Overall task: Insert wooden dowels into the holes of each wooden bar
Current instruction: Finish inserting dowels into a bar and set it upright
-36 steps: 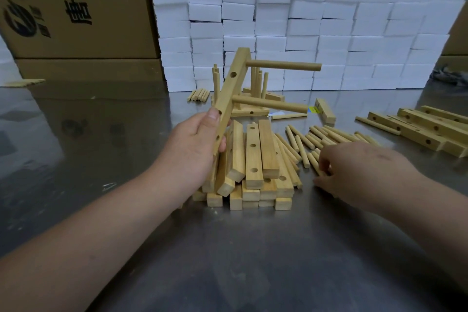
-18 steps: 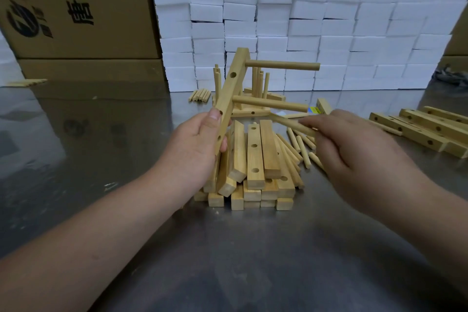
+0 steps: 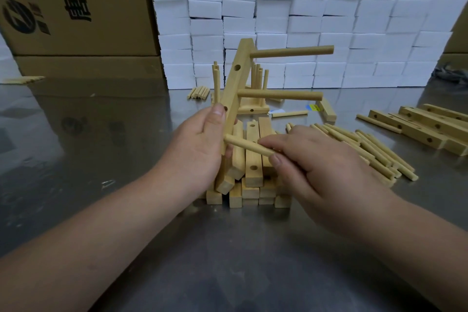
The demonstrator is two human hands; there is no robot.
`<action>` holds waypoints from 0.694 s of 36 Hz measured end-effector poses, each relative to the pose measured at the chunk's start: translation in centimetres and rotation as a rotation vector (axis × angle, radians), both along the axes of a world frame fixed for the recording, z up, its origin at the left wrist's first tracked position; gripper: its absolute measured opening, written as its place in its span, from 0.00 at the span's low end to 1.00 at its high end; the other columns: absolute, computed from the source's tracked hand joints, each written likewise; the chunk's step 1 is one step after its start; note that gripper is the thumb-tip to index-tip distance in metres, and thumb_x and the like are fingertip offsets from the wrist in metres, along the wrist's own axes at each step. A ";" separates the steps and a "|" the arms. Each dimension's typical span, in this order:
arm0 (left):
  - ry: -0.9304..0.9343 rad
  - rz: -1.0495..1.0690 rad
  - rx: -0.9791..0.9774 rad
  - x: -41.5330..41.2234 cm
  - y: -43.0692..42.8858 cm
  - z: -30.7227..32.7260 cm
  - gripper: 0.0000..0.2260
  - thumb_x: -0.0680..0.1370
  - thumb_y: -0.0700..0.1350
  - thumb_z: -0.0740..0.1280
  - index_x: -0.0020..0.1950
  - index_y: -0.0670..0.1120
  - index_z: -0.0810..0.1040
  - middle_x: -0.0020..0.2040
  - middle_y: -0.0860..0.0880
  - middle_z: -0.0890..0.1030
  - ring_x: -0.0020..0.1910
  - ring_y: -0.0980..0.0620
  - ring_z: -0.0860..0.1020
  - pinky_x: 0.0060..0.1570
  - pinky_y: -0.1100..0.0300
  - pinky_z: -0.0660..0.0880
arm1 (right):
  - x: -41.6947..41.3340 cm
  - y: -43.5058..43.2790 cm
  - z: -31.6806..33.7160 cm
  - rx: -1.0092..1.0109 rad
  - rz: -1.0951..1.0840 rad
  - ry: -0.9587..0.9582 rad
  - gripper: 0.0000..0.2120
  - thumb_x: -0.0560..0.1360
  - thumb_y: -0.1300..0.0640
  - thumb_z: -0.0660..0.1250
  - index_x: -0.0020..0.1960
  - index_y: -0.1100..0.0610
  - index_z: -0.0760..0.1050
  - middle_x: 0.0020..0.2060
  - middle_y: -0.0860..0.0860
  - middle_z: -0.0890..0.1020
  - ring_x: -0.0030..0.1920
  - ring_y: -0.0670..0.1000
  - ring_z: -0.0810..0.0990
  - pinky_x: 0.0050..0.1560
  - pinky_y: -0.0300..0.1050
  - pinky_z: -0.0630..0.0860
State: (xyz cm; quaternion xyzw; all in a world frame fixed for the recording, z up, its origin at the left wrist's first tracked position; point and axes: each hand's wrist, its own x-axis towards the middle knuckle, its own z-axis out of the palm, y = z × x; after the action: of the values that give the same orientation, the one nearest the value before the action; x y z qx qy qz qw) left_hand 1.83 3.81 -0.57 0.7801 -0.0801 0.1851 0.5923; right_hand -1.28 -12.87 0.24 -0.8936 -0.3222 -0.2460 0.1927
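My left hand (image 3: 197,149) grips a wooden bar (image 3: 234,88) near its lower end and holds it tilted upright over a stack of bars (image 3: 253,172). Two dowels stick out of the bar to the right, an upper dowel (image 3: 291,51) and a middle dowel (image 3: 279,95). An empty hole shows between them. My right hand (image 3: 314,159) pinches a third dowel (image 3: 248,145), whose left tip is at the bar's lower part beside my left palm. A heap of loose dowels (image 3: 367,149) lies to the right of the stack.
Several bars with holes (image 3: 425,126) lie at the far right on the metal table (image 3: 228,261). A finished bar with upright dowels (image 3: 253,109) stands behind the stack. White foam blocks (image 3: 329,20) and cardboard boxes (image 3: 76,7) wall off the back.
My right hand picked a dowel from the loose heap, lifted it and brought it left to the lower part of the held bar. My left hand and the bar stayed in place.
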 end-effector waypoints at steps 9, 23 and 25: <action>-0.008 -0.019 0.032 -0.5 -0.4 0.3 0.17 0.80 0.55 0.50 0.50 0.49 0.75 0.33 0.49 0.71 0.25 0.63 0.72 0.26 0.69 0.69 | -0.1 0.0 0.0 0.030 -0.025 -0.044 0.15 0.74 0.50 0.58 0.55 0.53 0.78 0.37 0.44 0.70 0.35 0.47 0.72 0.32 0.40 0.69; -0.074 -0.039 0.053 -0.7 -0.9 0.1 0.14 0.80 0.54 0.50 0.42 0.53 0.72 0.28 0.54 0.71 0.27 0.61 0.70 0.27 0.65 0.68 | 0.0 0.2 -0.2 0.066 -0.015 -0.111 0.17 0.74 0.50 0.54 0.52 0.54 0.79 0.35 0.42 0.69 0.34 0.43 0.68 0.32 0.31 0.63; -0.093 -0.045 0.072 -0.7 -0.9 0.1 0.14 0.80 0.54 0.50 0.40 0.53 0.71 0.28 0.54 0.71 0.26 0.62 0.69 0.26 0.67 0.67 | 0.0 0.2 -0.3 0.071 -0.015 -0.115 0.18 0.74 0.50 0.54 0.52 0.55 0.79 0.34 0.42 0.69 0.34 0.42 0.67 0.33 0.29 0.62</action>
State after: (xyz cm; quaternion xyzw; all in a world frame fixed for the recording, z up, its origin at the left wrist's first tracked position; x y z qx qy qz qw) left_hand 1.11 2.88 -0.50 0.7894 -0.1317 0.2046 0.5636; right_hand -1.28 -12.64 -0.05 -0.8730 -0.3173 -0.3095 0.2034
